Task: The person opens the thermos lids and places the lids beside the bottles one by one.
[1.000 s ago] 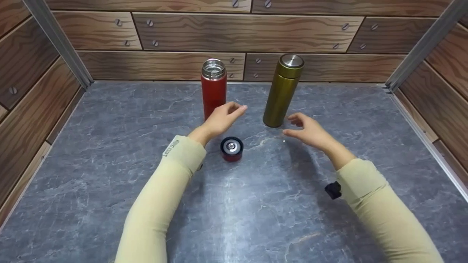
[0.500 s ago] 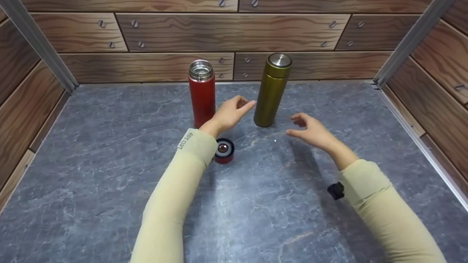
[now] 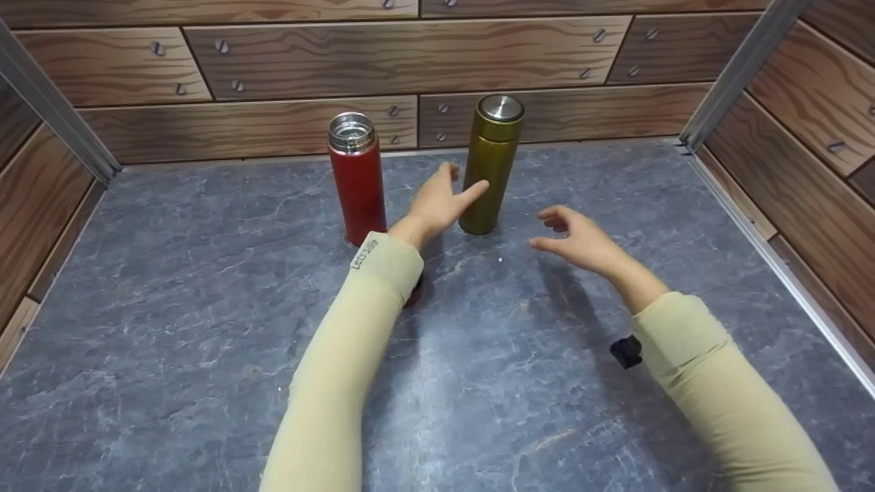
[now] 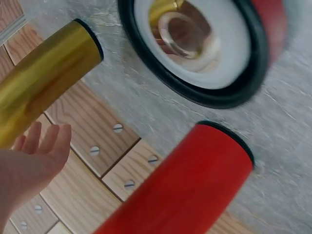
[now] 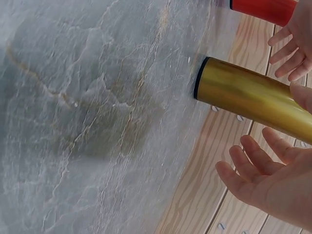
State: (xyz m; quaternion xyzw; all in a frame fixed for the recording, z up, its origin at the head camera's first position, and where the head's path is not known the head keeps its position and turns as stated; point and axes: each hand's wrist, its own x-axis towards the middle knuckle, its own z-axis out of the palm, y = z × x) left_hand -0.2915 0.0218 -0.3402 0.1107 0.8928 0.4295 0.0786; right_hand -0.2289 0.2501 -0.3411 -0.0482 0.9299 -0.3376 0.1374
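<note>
A gold thermos flask (image 3: 493,152) with a silver-topped lid stands upright on the table. My left hand (image 3: 436,203) is beside it, fingers spread, the thumb overlapping its front in the head view; I cannot tell whether it touches. To its right, my right hand (image 3: 577,240) hovers with loosely bent fingers and holds nothing; the right wrist view also shows this hand (image 5: 268,180) apart from the gold flask (image 5: 243,90). A red thermos flask (image 3: 359,195) stands left of my left hand, its steel mouth uncovered. Its upturned lid (image 4: 229,53) is mostly hidden by my left sleeve in the head view.
The grey marbled table (image 3: 171,307) is bounded by wood-patterned walls (image 3: 307,61) at the back and sides. Metal corner posts (image 3: 731,75) stand at the back. A small black device (image 3: 625,352) is at my right cuff.
My left hand has moved right and away from me, from near the red flask to the gold one, its thumb spreading. My right hand has barely moved. The head view has shifted right.
</note>
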